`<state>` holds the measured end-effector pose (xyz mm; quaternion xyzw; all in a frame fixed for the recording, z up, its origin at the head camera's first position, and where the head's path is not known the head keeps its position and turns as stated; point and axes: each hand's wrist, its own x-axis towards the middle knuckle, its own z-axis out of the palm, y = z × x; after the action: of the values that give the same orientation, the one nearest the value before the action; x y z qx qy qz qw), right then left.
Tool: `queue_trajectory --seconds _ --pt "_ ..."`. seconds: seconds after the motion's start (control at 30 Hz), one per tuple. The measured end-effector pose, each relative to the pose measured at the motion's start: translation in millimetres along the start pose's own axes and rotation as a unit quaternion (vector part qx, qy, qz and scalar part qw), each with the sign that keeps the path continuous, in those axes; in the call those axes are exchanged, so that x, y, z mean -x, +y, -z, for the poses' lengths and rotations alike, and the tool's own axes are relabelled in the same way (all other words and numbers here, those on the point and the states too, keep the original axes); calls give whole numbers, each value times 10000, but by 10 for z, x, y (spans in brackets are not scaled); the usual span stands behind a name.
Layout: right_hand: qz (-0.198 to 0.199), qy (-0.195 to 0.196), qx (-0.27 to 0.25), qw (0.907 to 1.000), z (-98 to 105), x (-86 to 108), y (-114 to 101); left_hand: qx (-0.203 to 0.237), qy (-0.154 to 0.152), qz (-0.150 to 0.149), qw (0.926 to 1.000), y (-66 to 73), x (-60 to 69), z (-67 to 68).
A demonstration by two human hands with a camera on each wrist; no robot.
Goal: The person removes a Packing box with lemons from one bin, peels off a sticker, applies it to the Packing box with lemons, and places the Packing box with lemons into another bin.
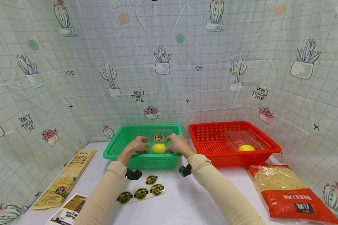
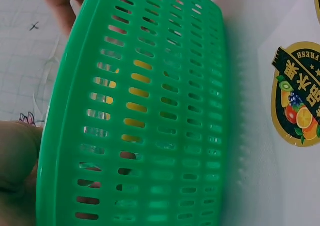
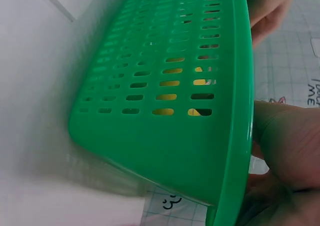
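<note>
Inside the green basket (image 1: 140, 163) lies a clear plastic box (image 1: 153, 134) with a round fruit label (image 1: 158, 137) on its raised lid and a yellow fruit (image 1: 159, 148) in it. My left hand (image 1: 137, 145) holds the box's left side, thumb and fingers bent around its edge. At the opposite side my right hand (image 1: 178, 144) grips the box with bent fingers and thumb. In both wrist views the green basket wall (image 2: 150, 136) (image 3: 150, 146) hides the box and most fingers; yellow shows through its slots.
A red basket (image 1: 233, 159) to the right holds another clear box with a yellow fruit (image 1: 246, 147). A label sheet (image 1: 140, 194) lies in front of the green basket. Noodle packs (image 1: 64, 181) (image 1: 295, 193) lie on both sides, with a printed card (image 1: 70, 211) at the left front.
</note>
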<state>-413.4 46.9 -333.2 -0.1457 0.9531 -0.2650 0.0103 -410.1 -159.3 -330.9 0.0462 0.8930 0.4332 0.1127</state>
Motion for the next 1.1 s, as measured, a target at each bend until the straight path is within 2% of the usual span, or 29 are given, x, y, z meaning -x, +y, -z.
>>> queue_trajectory --seconds 0.1,0.37,0.53,0.83,1.0,1.1 --pt "106 -8 233 9997 -31 -11 -18 -104 -78 6 9999 -16 -3 -13" --pt "155 -126 820 9964 -50 2 -83 -757 -183 -187 9968 -24 14 -29" --pt "205 -255 1066 9938 -67 13 -108 -923 -177 -166 9954 -34 4 -38" --pt "341 -259 1042 9936 -43 50 -101 -1106 -108 -103 9938 -60 -8 -25" --pt "365 -261 866 9952 66 103 -114 -1040 -97 -172 9944 -56 -2 -7" --pt "336 -291 659 9968 171 125 -101 -1144 -109 -217 9931 -37 13 11"
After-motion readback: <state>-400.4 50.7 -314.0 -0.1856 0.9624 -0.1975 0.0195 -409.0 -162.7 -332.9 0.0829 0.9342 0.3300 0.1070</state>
